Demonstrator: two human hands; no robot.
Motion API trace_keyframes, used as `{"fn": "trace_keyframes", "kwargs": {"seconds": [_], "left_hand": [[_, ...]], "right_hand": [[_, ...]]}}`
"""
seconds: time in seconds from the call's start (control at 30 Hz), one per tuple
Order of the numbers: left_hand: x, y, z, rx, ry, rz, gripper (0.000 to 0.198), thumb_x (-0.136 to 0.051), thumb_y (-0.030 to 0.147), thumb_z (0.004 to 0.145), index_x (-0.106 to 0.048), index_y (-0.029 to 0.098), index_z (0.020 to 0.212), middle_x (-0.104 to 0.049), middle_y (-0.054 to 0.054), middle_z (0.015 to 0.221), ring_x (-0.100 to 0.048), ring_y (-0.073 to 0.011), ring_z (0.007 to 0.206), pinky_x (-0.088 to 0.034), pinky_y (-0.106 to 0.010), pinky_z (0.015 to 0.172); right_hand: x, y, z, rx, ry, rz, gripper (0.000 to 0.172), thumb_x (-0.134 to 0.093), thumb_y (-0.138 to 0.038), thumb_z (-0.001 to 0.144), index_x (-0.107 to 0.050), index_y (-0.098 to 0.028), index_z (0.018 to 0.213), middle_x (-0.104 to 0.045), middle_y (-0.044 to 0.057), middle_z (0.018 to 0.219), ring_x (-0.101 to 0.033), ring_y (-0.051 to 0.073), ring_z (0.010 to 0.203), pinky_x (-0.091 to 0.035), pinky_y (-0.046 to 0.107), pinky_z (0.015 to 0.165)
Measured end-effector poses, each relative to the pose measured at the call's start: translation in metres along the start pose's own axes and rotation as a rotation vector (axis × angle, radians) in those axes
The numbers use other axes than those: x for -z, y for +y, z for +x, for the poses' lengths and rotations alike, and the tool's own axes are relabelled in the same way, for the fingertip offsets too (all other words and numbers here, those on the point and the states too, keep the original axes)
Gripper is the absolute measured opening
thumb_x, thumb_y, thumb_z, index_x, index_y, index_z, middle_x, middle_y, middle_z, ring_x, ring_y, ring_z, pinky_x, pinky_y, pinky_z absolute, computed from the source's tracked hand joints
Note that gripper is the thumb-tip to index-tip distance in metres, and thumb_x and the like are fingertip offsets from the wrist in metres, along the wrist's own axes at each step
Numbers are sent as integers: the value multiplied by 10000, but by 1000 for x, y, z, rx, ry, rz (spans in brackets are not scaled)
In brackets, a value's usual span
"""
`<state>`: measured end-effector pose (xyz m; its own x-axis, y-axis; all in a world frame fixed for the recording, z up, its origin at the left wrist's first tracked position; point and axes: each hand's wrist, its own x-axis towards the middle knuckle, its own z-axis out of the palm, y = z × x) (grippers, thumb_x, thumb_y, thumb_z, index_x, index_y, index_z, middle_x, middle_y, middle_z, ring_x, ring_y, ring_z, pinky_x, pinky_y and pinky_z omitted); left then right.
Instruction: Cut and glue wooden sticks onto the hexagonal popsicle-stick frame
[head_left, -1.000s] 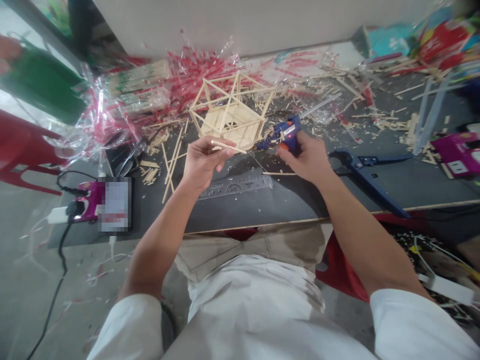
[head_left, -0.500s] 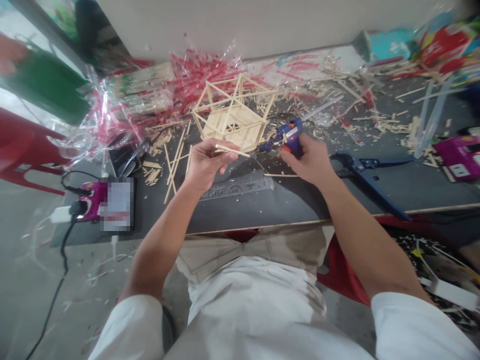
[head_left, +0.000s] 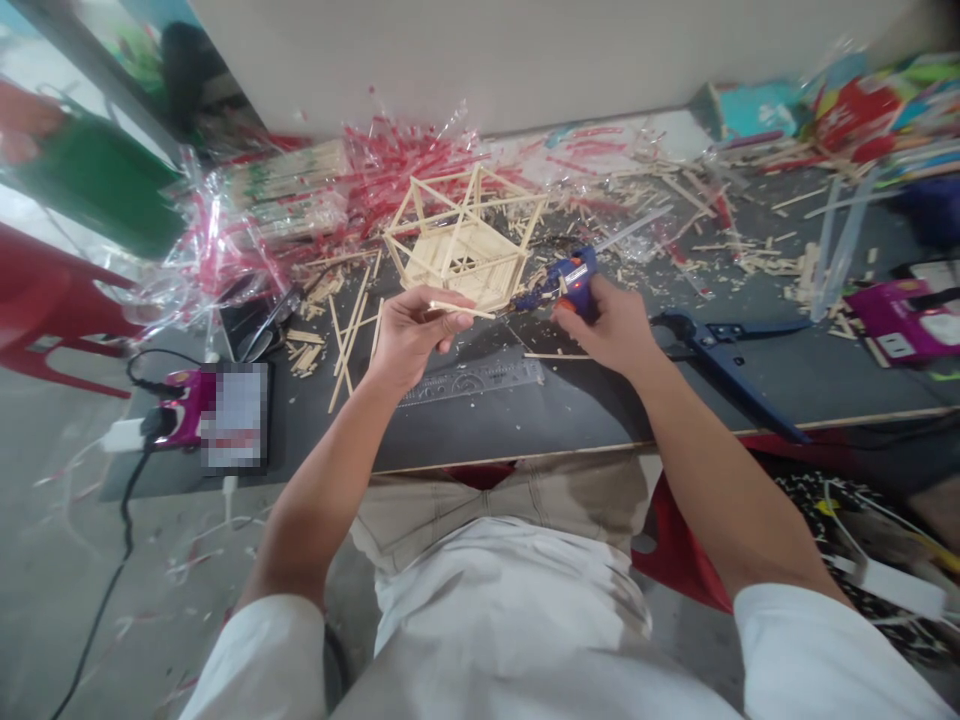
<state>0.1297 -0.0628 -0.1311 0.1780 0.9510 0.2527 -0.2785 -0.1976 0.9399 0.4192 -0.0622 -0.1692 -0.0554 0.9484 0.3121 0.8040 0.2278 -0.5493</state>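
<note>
Between the thumb and fingers of my left hand (head_left: 412, 335) is a short thin wooden stick (head_left: 474, 311), pointing right. My right hand (head_left: 611, 325) is wrapped round a blue glue gun (head_left: 576, 280) with a clear glue stick (head_left: 634, 230) coming out of its back. The gun's nozzle points left, close to the tip of the wooden stick; whether they touch I cannot tell. Just beyond my left hand stands a six-sided frame (head_left: 465, 235) built of wooden sticks, with a slatted floor. A clear plastic ruler (head_left: 480, 380) lies below my hands.
Blue cutters (head_left: 731, 370) lie right of my right hand. Loose sticks (head_left: 349, 335) and scraps (head_left: 306, 350) are at the left. Red and clear plastic wrappers (head_left: 405, 150) pile up behind the frame. A phone (head_left: 236, 415) and purple power strips (head_left: 907, 320) sit near the table's ends.
The view has shifted slightly. Both hands keep their holds on the wooden stick and the glue gun, and the stick lies a little flatter than before.
</note>
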Motion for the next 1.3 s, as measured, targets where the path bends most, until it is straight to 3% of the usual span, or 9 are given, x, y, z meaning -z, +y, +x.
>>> {"fn": "trace_keyframes", "kwargs": {"seconds": [0.13, 0.67, 0.9, 1.07, 1.2, 1.3], "left_hand": [[1, 0, 0, 7, 4, 19, 210, -976, 349, 667, -828, 244, 773, -787, -13, 773, -521, -22, 422, -398, -154, 373], [2, -1, -2, -13, -29, 7, 193, -973, 337, 693, -828, 262, 794, -763, -6, 745, -536, -26, 430, -423, -155, 381], [-2, -3, -3, -3, -5, 31, 241, -1000, 315, 640, -813, 238, 771, -756, -9, 739, -541, -35, 444, -421, -156, 375], [-5, -2, -4, 15, 1, 51, 263, -1003, 308, 632, -798, 222, 772, -731, 7, 684, -538, -41, 409, -425, -166, 369], [-4, 0, -5, -17, 9, 78, 242, -970, 325, 693, -785, 204, 791, -802, -41, 891, -561, -29, 417, -442, -170, 377], [-3, 0, -5, -14, 3, 93, 214, -947, 309, 727, -777, 201, 801, -813, -53, 936, -557, -23, 425, -450, -172, 388]], "right_hand": [[1, -1, 1, 20, -5, 17, 327, -637, -568, 855, -590, -258, 949, -568, 18, 636, -611, 246, 677, -484, 359, 650], [3, -5, -1, 23, -26, 55, 294, -621, -527, 881, -624, -261, 1006, -667, 38, 704, -667, 259, 704, -517, 373, 666], [4, -4, -2, 10, -12, 59, 305, -612, -564, 875, -610, -270, 955, -650, 38, 673, -658, 261, 679, -523, 382, 660], [4, -4, -1, -40, 68, 27, 352, -655, -604, 821, -582, -264, 877, -639, 45, 669, -627, 259, 641, -515, 407, 658], [5, -5, 0, -69, 178, 17, 382, -660, -642, 805, -575, -278, 880, -648, 45, 696, -620, 268, 679, -517, 421, 676], [9, -1, 1, -96, 237, -29, 374, -655, -639, 812, -563, -279, 848, -621, 46, 673, -606, 270, 673, -515, 428, 697]]}}
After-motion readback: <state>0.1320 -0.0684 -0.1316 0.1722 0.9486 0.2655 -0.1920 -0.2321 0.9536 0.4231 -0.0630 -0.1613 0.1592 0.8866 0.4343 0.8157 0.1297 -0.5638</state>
